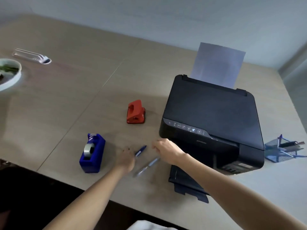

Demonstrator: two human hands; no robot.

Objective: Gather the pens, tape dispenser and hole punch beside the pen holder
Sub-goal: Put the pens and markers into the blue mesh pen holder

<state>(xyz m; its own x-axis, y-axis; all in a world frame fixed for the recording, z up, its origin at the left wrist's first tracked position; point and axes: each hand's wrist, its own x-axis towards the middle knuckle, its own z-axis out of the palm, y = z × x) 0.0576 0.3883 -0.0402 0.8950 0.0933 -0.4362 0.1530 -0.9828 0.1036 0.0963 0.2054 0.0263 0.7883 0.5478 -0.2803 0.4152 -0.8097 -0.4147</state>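
Fingers (pixel 125 151) of the blurred left hand (pixel 125 159) seemingly pinch a blue pen (pixel 140 151), tip pointing up-right toward the printer (pixel 211 120).

No text can be read. A row of small white icons is seen on the printer (pixel 212 117) control strip along its front edge, too small to make out. A faint brand mark just below that strip is illegible. White print on the blue pen (pixel 140 151) barrel, left of the printer front, is blurred.
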